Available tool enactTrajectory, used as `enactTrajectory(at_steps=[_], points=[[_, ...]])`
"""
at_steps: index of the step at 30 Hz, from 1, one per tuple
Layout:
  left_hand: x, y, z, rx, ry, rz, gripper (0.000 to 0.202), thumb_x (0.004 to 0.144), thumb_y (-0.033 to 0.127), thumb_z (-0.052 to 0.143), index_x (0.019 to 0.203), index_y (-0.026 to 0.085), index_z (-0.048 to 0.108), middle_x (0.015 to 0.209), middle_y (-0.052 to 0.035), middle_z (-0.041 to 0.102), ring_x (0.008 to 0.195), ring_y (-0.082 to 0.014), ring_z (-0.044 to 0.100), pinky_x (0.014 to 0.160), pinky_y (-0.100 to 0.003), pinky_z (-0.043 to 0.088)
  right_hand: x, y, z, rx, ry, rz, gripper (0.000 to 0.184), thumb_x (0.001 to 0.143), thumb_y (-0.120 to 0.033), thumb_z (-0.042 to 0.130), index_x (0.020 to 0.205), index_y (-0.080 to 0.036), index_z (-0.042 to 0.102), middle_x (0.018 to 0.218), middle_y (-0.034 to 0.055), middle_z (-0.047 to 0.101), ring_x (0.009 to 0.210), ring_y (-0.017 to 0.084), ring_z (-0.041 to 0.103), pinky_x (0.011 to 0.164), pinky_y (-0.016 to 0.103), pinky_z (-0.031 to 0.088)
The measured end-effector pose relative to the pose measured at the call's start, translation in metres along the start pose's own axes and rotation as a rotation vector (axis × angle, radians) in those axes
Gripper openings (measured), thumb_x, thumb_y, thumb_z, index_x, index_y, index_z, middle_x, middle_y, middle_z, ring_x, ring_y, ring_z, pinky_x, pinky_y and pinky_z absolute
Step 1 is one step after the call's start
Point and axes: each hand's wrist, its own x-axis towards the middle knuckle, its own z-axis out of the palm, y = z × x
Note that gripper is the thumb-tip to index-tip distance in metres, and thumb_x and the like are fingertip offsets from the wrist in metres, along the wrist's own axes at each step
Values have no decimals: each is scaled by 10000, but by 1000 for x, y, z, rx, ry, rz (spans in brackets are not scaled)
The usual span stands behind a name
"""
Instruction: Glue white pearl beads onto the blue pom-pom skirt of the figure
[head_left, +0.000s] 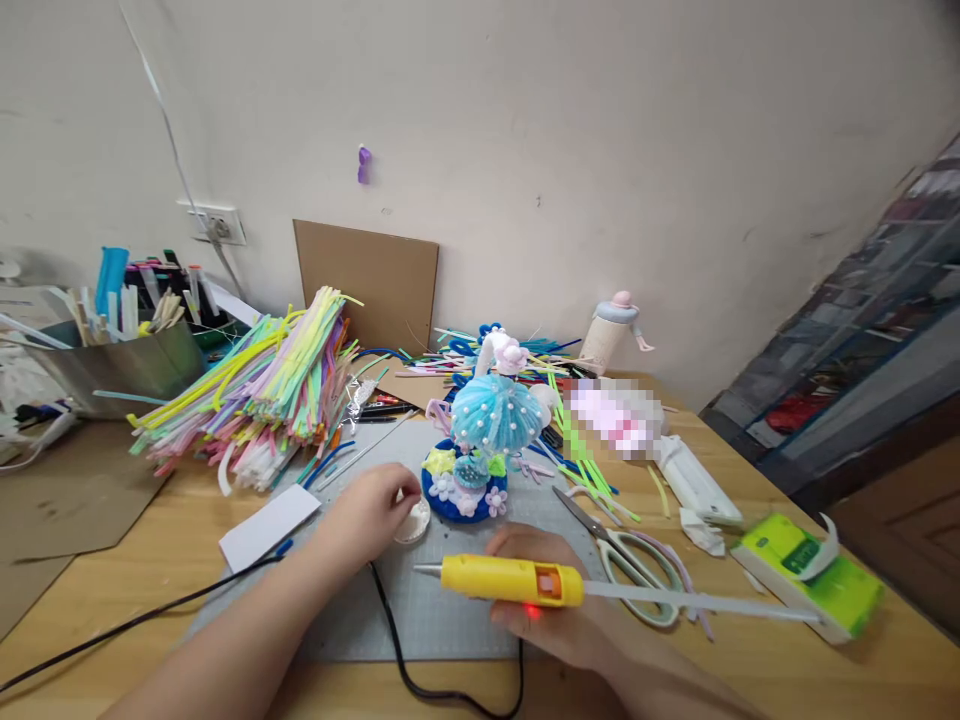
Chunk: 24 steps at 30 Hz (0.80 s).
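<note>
My right hand (pixel 551 560) is wrapped round a yellow hot glue gun (pixel 487 578). Its metal nozzle points left, a red light glows on it, and a long clear glue stick (pixel 697 600) sticks out behind. My left hand (pixel 382 510) has its fingers pinched together over a small round white dish (pixel 412 524); what they hold, if anything, is too small to make out. Just beyond stands a craft piece with a light-blue, pearl-dotted umbrella-like top (pixel 499 415). Its dark blue base (pixel 459 508) carries pale flowers and a yellow star.
Scissors (pixel 637 565) lie on the right, near a green tissue pack (pixel 810 575). A big bundle of pipe cleaners (pixel 277 390) fills the left, by a metal pot (pixel 112 370). The black cord (pixel 397 640) crosses the grey cutting mat (pixel 337 620). A bottle (pixel 607 335) stands behind.
</note>
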Motion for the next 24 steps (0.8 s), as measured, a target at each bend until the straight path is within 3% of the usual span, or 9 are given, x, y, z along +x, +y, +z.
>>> enactTrajectory(at_steps=[5, 9, 12, 16, 24], points=[[4, 16, -11, -452, 80, -212, 126, 709, 303, 629, 709, 191, 570, 680, -1, 633, 597, -135, 547, 567, -249, 407, 3, -14, -5, 8, 32, 36, 295, 847, -499, 567, 799, -216, 635, 767, 43, 629, 680, 208, 590, 627, 344, 486], [4, 30, -10, -818, -47, -354, 175, 653, 250, 705, 735, 165, 575, 688, -12, 654, 581, -95, 584, 528, -190, 432, 9, -20, -7, 24, -1, 22, 260, 840, -460, 585, 751, -221, 632, 745, 37, 619, 678, 210, 583, 614, 342, 473], [3, 30, -6, -1016, -161, -456, 209, 623, 193, 750, 762, 141, 603, 693, -26, 665, 574, -77, 605, 560, -173, 484, 9, -13, -7, 60, -3, 32, 249, 824, -473, 597, 776, -231, 631, 746, 29, 620, 671, 206, 584, 607, 336, 465], [0, 21, -3, -1175, -244, -529, 209, 625, 163, 777, 752, 134, 613, 678, -16, 664, 546, -56, 604, 550, -142, 502, 3, -2, -6, 105, 9, 85, 187, 816, -414, 608, 929, -267, 633, 750, 8, 628, 631, 194, 578, 550, 305, 444], [-9, 24, 2, -1278, -335, -518, 192, 593, 117, 810, 705, 110, 654, 670, -31, 666, 501, -52, 574, 484, -133, 490, 0, 15, -6, 54, 60, 152, 175, 744, -440, 644, 872, -325, 608, 690, -29, 623, 553, 180, 583, 497, 276, 451]])
